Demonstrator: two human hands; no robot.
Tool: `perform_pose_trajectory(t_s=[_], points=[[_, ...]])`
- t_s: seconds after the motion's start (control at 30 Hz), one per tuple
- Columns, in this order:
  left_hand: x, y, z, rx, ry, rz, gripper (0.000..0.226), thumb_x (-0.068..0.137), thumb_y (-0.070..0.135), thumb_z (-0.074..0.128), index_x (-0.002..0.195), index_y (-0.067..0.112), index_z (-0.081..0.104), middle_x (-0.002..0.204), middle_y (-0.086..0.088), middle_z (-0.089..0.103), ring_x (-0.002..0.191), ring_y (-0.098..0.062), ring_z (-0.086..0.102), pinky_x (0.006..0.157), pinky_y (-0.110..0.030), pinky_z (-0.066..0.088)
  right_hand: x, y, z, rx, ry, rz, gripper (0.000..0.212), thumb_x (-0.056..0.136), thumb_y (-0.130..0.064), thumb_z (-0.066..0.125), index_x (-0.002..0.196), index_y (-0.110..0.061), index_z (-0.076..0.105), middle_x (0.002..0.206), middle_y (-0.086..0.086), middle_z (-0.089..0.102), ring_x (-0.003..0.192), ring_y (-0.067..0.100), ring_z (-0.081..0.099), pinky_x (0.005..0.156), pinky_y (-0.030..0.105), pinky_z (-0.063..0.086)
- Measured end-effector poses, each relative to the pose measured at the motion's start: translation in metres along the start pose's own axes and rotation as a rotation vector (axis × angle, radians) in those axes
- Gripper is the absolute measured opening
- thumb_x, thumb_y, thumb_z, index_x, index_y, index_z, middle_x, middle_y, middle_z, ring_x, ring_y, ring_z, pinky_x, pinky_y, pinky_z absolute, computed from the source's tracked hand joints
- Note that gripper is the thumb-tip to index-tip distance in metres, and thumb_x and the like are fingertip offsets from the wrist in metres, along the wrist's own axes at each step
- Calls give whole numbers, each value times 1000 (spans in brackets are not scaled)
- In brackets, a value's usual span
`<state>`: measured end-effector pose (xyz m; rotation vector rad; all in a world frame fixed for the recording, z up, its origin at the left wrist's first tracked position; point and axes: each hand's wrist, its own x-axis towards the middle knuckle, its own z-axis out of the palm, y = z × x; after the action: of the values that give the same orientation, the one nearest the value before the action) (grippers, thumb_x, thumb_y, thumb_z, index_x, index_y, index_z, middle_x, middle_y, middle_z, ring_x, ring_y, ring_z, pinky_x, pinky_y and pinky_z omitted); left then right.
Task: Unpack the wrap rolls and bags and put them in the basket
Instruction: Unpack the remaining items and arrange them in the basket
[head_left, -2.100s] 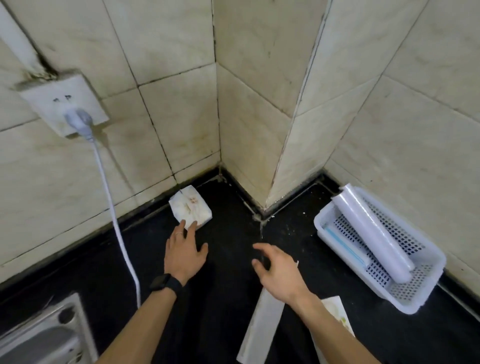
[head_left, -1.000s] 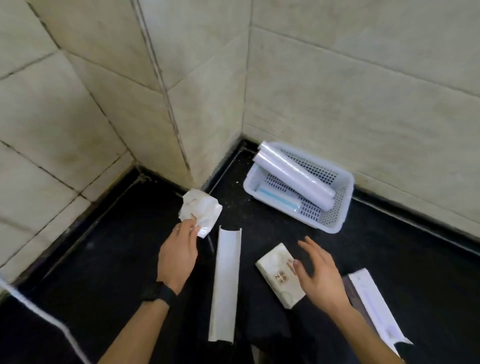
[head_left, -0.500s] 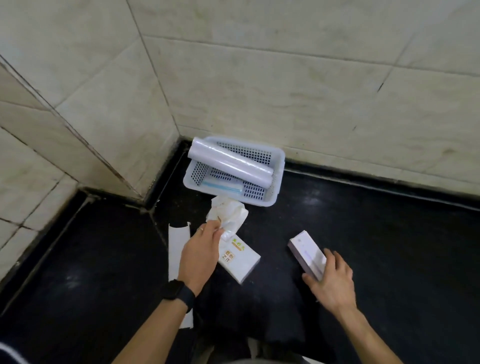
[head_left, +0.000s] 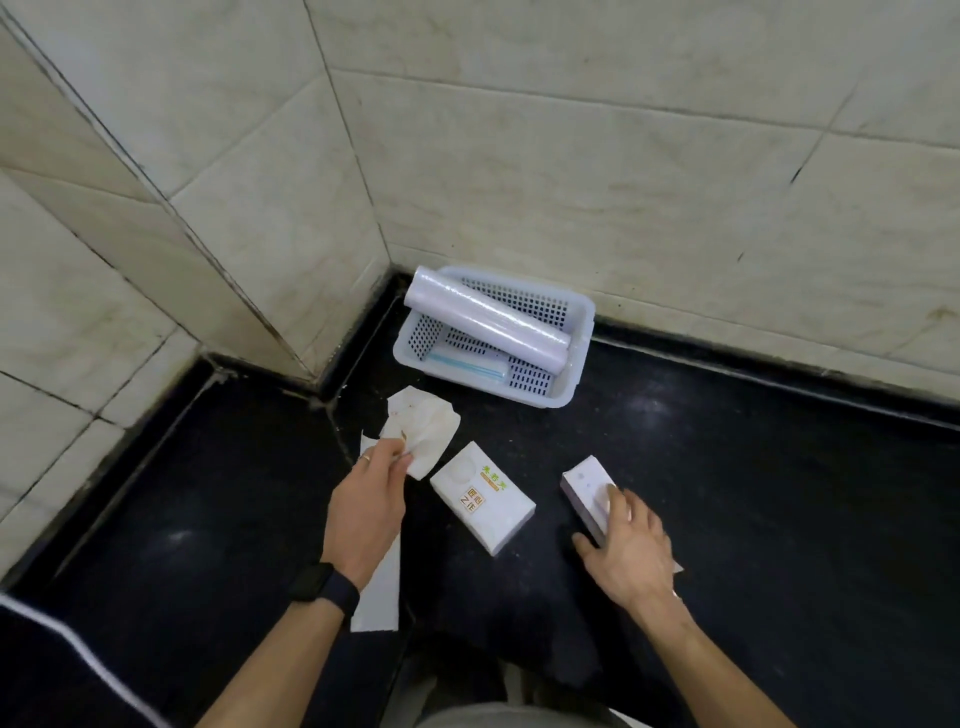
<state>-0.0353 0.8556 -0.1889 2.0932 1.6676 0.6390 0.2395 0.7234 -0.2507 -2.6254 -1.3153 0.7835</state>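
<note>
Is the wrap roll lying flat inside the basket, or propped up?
Propped: the wrap roll lies diagonally, one end resting over the basket's back corner rim.

Two boxes (head_left: 483, 498) (head_left: 583, 486), one roll (head_left: 488, 325), one basket (head_left: 467, 379)

Black stone table (head_left: 779, 493): polished, glossy, faintly speckled. Cream ceramic wall tiles (head_left: 623, 182): smooth, with a dull sheen, stained along the grout. Pale perforated plastic basket (head_left: 581, 358): smooth, semi-matt. Long roll of clear plastic wrap (head_left: 488, 325): glossy, finely wrinkled film. Printed white cardboard box (head_left: 483, 499) and small lilac-white cardboard box (head_left: 584, 486): matt. Crumpled white wrapper (head_left: 421, 431): thin and creased; paper or film cannot be told.
</note>
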Motion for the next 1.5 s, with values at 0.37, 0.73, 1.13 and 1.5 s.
perform_pose_trajectory(t_s=[0.37,0.73,1.13,1.5], points=[[-22,-60,-51,27,108,-201,16,101,29,49,113,20,56,101,2,63,77,-11,59,63,-24,42,15,-135,35,-126,-165,-338,90,79,-67,62,151,-26,25,163,8,16,148,32,20,117,49,29],[-29,-147,-83,75,165,-365,16,102,30,45,111,19,54,102,-2,62,79,-19,61,64,-34,48,29,-175,21,307,-252,-258,70,67,-47,80,126,-32,45,128,-2,56,109,15,58,88,33,49],[10,-262,-117,205,138,-501,17,102,17,44,113,11,55,98,-8,63,80,-28,60,67,-45,52,33,-392,60,217,-337,-586,72,71,-54,77,131,-33,44,126,-9,54,111,10,56,91,31,50],[10,-322,-88,164,112,-642,38,85,10,68,123,14,63,138,-16,55,121,-39,55,98,-47,50,81,-542,140,-164,-117,-834,71,86,-52,65,142,-19,36,142,10,44,124,34,47,99,51,46]])
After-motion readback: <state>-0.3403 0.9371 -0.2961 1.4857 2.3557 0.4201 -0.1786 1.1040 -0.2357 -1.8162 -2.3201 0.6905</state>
